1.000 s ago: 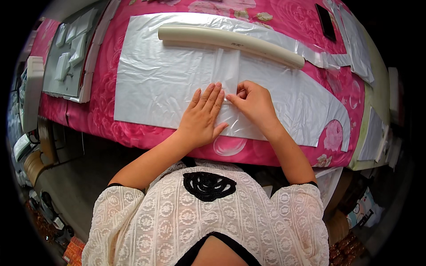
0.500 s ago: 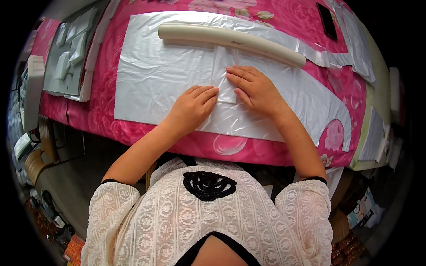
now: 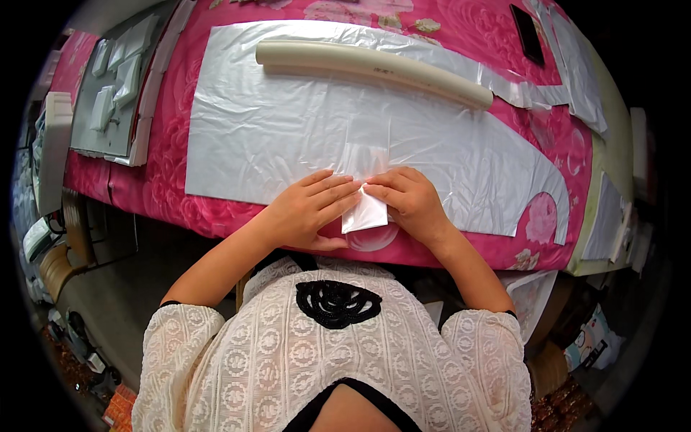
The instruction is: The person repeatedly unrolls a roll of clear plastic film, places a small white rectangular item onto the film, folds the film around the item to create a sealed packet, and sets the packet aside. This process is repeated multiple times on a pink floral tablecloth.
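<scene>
A narrow, folded white plastic bag (image 3: 366,214) lies over the near edge of a stack of flat white plastic bags (image 3: 266,144), its lower end on the pink cloth. Pressing on the fold from the left, my left hand (image 3: 308,209) has its fingers stretched out and its thumb spread toward me. My right hand (image 3: 408,199) closes on the fold's right side with bent fingers, the index tip beside the left fingertips. The right thumb is mostly hidden. Across the far part of the stack rests a long cream tube (image 3: 371,68).
A pink flowered tablecloth (image 3: 169,173) covers the table. At the far left, a grey board (image 3: 86,137) carries several small folded white packets (image 3: 128,75). A black phone (image 3: 527,34) lies at the far right, near more plastic sheets (image 3: 579,79). A wooden chair (image 3: 61,270) stands at left.
Both hands have moved toward me, from the middle of the stack to its near edge. The folded bag has come nearer too, and its end now extends past the stack.
</scene>
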Available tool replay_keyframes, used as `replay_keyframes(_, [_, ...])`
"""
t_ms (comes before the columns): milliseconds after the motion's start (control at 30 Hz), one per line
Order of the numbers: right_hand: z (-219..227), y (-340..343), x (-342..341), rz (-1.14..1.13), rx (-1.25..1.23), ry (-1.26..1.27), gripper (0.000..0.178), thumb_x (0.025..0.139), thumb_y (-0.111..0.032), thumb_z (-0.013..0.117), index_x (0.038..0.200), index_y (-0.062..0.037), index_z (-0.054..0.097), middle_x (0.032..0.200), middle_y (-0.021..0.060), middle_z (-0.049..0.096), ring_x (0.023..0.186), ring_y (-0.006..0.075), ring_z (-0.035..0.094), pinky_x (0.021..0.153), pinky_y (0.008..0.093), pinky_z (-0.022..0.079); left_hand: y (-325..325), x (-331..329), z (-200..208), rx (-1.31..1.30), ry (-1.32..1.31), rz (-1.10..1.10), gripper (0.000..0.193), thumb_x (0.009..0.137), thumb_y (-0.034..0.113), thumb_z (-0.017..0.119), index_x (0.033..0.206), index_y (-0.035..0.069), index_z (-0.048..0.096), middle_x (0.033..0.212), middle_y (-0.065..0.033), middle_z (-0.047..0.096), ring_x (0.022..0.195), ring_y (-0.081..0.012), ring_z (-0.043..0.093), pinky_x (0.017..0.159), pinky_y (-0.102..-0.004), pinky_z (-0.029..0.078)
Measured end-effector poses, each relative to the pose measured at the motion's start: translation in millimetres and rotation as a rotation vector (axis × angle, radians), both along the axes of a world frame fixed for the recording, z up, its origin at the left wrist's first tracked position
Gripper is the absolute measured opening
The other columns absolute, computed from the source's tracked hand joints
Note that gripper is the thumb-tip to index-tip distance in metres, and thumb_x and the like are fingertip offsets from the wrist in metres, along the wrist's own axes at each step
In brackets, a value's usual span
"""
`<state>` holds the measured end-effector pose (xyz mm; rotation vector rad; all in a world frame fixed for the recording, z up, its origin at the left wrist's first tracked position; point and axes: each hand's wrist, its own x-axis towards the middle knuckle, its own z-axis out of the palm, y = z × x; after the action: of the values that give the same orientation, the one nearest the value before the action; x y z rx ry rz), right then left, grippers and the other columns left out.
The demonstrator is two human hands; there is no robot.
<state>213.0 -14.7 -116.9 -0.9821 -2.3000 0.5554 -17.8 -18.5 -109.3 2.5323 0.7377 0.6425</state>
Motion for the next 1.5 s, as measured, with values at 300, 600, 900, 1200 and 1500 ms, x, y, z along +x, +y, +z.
replay_keyframes(300, [14,9,-5,-0.449,-0.546,0.071,0.013,0.078,-0.017,0.065,0.083,-0.0055,0.069,0.068,0.0106,0.063,0.062,0.0241,0.061,0.059,0.0326,0.047,12,24,-1,-0.544,-0.123,0.471,0.05,0.079,0.01,0.063,0.125,-0.001,0.047,0.092,-0.0125,0.067,0.082,-0.0279,0.065,0.075,-0.0355,0.049])
replay_keyframes(600, [19,45,-5,-0.519,-1.004,-0.002,0.027,0.081,-0.024,0.063,0.071,0.0005,0.067,0.058,0.0073,0.062,0.05,0.0152,0.058,0.051,0.0288,0.044,43,33,12,-0.813,-0.145,0.683,0.061,0.078,0.011,0.065,0.13,-0.008,0.039,0.079,-0.0161,0.066,0.07,-0.0275,0.065,0.066,-0.0336,0.051])
replay_keyframes(900, [19,53,-6,-0.499,-1.046,-0.029,0.028,0.081,-0.022,0.064,0.067,0.003,0.064,0.057,0.0065,0.061,0.051,0.0111,0.058,0.05,0.0253,0.045,34,47,-13,0.054,0.095,0.307,0.066,0.077,0.021,0.063,0.131,-0.006,0.038,0.133,-0.0219,0.041,0.124,-0.0354,0.04,0.104,-0.0439,0.031])
replay_keyframes(1200, [19,45,-7,-0.514,-0.93,-0.094,0.024,0.078,-0.021,0.065,0.07,0.0016,0.065,0.058,0.0084,0.063,0.053,0.0133,0.06,0.052,0.0273,0.046,26,59,-34,0.008,0.225,0.344,0.102,0.074,0.062,0.054,0.138,-0.011,0.022,0.146,-0.0254,0.021,0.139,-0.0348,0.013,0.112,-0.0468,0.006])
replay_keyframes(1500, [48,21,-18,-0.469,-0.355,-0.504,0.036,0.072,-0.029,0.072,0.094,-0.0027,0.061,0.095,0.014,0.064,0.085,0.0286,0.062,0.073,0.0401,0.049,19,45,-17,-0.147,-0.146,0.325,0.09,0.077,0.043,0.062,0.139,-0.009,0.021,0.145,-0.0271,0.021,0.138,-0.0367,0.016,0.112,-0.0434,0.014])
